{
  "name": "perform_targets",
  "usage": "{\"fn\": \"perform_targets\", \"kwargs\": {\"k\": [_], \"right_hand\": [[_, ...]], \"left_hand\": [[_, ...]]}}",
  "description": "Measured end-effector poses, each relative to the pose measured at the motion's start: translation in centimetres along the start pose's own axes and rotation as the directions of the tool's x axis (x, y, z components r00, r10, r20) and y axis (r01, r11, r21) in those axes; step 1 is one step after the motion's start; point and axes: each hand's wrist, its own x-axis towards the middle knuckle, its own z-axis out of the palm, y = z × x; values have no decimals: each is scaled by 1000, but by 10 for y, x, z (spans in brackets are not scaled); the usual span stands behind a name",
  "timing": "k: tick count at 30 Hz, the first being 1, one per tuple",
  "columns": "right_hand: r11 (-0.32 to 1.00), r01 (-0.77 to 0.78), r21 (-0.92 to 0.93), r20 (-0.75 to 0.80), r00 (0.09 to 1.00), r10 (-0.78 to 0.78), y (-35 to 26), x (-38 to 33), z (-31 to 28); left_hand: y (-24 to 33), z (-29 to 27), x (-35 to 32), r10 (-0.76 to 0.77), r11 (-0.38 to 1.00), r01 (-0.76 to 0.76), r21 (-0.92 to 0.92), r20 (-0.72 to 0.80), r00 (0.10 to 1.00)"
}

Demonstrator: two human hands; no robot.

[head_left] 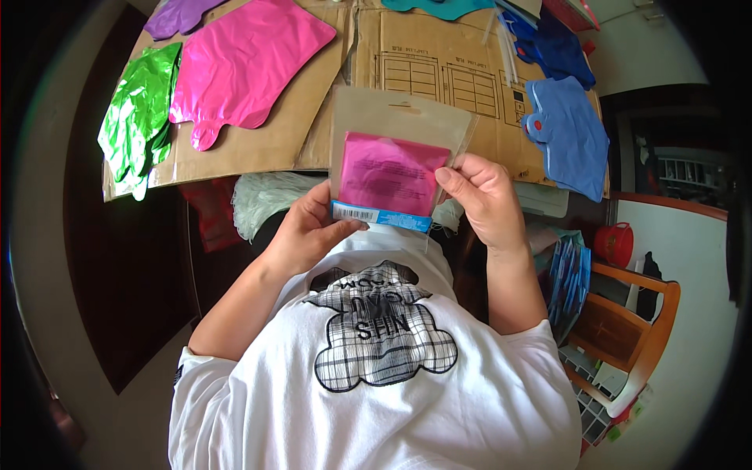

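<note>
Between my hands, in front of my chest, is a clear plastic packet [398, 119] with a hang slot at its top. A folded pink foil sheet [388, 168] lies inside, above a blue strip with a barcode. My left hand [317, 227] grips the lower left corner, thumb on the front. At the right edge, my right hand [486, 196] pinches the packet between thumb and fingers. Beyond it, a flat pink foil balloon [243, 66] and shiny green foil balloons [141, 106] lie on cardboard [313, 117].
Flat light-blue balloons [572, 133] hang over the cardboard's right edge, near dark-blue ones [556, 51] and thin white straws [507, 59]. Purple foil [180, 17] and teal foil [442, 6] lie at the far side. A wooden chair [627, 329] stands at the right, beside a red container [613, 243].
</note>
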Motion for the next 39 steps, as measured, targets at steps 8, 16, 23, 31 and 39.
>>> {"fn": "perform_targets", "kwargs": {"k": [8, 16, 23, 31, 39], "right_hand": [[998, -53, 35, -112, 992, 56, -7, 8, 12], [991, -104, 81, 42, 994, 101, -25, 58, -15], [644, 14, -765, -97, 986, -137, -51, 127, -59], [-393, 385, -835, 519, 786, -335, -25, 187, -148], [207, 406, -890, 24, 495, -868, -48, 74, -99]], "left_hand": [[6, -2, 7, 30, 999, -30, -45, -10, 1000], [45, 34, 21, 254, 963, -213, 166, -295, 921], [87, 22, 64, 523, -150, -257, 955, 297, 799], [66, 10, 93, 499, -141, -451, 882, 456, 737], [61, 11, 90, 543, -89, -448, 889, 421, 727]]}}
